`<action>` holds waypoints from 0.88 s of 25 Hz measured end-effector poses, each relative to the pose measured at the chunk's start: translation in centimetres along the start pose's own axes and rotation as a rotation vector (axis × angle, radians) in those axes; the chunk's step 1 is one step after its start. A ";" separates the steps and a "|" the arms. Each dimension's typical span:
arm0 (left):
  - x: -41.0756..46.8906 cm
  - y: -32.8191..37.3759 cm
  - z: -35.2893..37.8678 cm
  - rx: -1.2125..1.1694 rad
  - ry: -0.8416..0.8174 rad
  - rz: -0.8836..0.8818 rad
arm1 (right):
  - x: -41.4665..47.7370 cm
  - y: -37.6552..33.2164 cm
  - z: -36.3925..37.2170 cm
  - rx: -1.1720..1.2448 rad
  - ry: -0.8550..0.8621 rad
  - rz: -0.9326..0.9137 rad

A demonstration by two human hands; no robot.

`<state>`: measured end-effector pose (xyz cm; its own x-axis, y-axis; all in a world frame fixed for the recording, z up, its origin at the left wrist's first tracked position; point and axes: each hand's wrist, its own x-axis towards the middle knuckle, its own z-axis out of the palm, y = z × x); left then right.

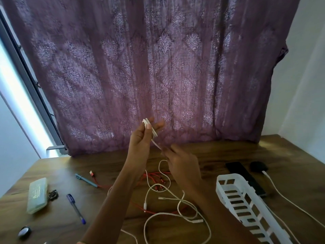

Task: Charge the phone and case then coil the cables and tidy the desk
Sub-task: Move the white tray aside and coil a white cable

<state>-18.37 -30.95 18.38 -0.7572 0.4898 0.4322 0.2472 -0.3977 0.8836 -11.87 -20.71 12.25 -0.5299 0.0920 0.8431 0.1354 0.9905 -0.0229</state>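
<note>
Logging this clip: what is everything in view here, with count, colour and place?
curtain: one, purple patterned, behind desk
desk: one, brown wood, lower frame
held white cable: one, white, looped in the left hand, trailing to desk
loose white cables: count unclear, white, tangled mid-desk
red cable: one, red, among the white tangle
pens: two, blue, desk left
case: one, pale green, far left
small dark items: two, dark, left edge, unidentifiable
basket: one, white slotted, desk right
phone: one, black, behind basket
round black object: one, black, right rear, white lead attached
left hand: one, raised, holds the loops
right hand: one, pinches the trailing strand
</note>
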 end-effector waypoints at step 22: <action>-1.0 2.9 1.1 0.163 -0.354 -0.093 | 8.9 4.0 -7.4 0.907 -0.312 0.143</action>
<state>-16.22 -31.74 20.73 -0.5325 0.7666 0.3589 0.3017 -0.2243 0.9266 -9.87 -16.67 23.65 -0.7748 0.1109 0.6225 -0.4123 0.6578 -0.6303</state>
